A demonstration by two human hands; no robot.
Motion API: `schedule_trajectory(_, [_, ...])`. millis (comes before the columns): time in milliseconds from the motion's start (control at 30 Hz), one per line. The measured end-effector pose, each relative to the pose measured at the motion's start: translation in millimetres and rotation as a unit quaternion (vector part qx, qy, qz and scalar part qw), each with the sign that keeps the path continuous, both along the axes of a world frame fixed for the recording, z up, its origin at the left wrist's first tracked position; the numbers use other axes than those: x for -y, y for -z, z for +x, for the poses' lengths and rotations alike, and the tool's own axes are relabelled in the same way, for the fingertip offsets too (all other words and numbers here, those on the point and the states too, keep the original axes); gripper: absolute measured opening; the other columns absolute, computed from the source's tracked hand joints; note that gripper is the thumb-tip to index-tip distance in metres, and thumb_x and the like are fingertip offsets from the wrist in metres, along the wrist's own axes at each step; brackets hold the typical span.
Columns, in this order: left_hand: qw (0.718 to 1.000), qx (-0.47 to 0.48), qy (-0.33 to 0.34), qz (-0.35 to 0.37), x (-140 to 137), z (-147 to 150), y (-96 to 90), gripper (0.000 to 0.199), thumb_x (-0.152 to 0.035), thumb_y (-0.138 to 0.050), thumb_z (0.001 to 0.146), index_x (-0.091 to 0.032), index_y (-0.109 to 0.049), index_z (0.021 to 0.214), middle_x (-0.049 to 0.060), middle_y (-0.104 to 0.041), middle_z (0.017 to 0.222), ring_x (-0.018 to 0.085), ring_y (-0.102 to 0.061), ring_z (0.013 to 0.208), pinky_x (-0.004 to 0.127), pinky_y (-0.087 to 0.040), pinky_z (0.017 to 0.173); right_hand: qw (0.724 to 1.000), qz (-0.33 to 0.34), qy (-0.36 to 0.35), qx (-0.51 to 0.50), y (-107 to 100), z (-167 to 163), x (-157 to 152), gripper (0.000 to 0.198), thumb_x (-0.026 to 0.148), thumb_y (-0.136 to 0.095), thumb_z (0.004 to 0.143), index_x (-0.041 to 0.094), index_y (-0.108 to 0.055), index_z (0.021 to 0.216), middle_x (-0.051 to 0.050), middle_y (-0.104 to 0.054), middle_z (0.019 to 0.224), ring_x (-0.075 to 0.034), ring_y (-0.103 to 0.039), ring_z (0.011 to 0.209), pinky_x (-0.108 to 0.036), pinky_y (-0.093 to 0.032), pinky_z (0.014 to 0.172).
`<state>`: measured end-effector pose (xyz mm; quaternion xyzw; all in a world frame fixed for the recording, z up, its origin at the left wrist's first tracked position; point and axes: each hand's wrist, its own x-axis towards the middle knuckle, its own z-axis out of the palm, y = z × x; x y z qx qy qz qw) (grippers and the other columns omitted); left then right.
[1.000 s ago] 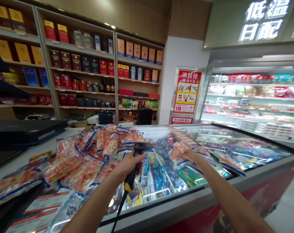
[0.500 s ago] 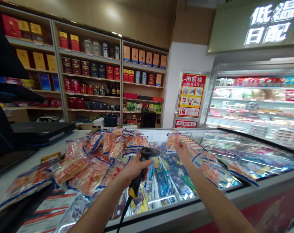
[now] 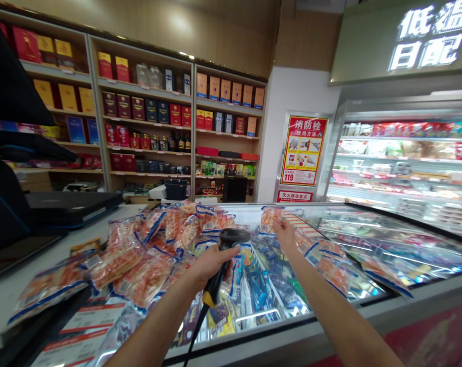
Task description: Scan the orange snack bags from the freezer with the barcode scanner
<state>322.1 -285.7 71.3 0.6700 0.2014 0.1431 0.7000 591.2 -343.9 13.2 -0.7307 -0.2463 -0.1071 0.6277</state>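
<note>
My left hand (image 3: 211, 262) is wrapped round the handle of a black and yellow barcode scanner (image 3: 217, 281), whose head points away toward the right. A cord runs down from its base. My right hand (image 3: 285, 233) pinches the right edge of a clear, blue-edged snack packet (image 3: 269, 220) with orange-pink contents and a barcode label. The packet is held over the freezer's glass top. To the left, a large heap of similar packets (image 3: 169, 232) covers the glass and the counter's edge. Several more packets (image 3: 332, 270) lie right of my right forearm.
Under the glass of the chest freezer (image 3: 310, 322) are colourful wrapped goods. A black electronic device (image 3: 70, 208) stands on the counter at left. Shelves of boxed bottles (image 3: 146, 109) line the back wall, and a lit refrigerated display (image 3: 402, 158) is at right.
The view has shifted slightly, moving the background a little to the right. Both hands keep their holds on the scanner and packet, with little visible movement.
</note>
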Motion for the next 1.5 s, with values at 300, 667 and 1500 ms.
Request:
schedule_trajectory(300, [0.989,0.033,-0.143,0.025,-34.3,-37.0,-13.3,0.031,-0.043,-0.058,0.058,-0.015,-0.043,0.054,-0.005,-0.047,0.038,0.006,-0.041,0.032,0.019,-0.032,0.034,0.999,0.023,-0.035,-0.030,-29.7,-37.0,-38.9,0.031,0.045,-0.043,0.063,0.016,-0.051,0.068,-0.004,-0.057,0.066,-0.013,-0.049,0.059,-0.022,-0.037,0.054])
schedule_trajectory(667, [0.955,0.015,-0.294,0.032,-79.7,-125.1,-17.9,0.035,-0.046,-0.061,0.053,-0.014,-0.047,0.052,-0.002,-0.051,0.041,0.008,-0.044,0.034,0.019,-0.034,0.033,0.975,0.101,-0.184,0.069,-73.9,-130.3,-111.6,0.030,0.046,-0.048,0.063,0.016,-0.050,0.069,0.002,-0.052,0.059,-0.010,-0.045,0.055,-0.021,-0.036,0.053])
schedule_trajectory(1500, [0.953,0.053,-0.297,-0.020,-76.7,-157.1,-24.0,0.029,-0.039,-0.063,0.056,-0.014,-0.049,0.056,-0.002,-0.051,0.043,0.007,-0.045,0.035,0.018,-0.036,0.036,0.994,-0.107,-0.010,0.016,-65.7,-101.1,-124.1,0.025,0.039,-0.044,0.063,0.018,-0.057,0.065,-0.007,-0.061,0.069,-0.020,-0.053,0.066,-0.026,-0.033,0.054])
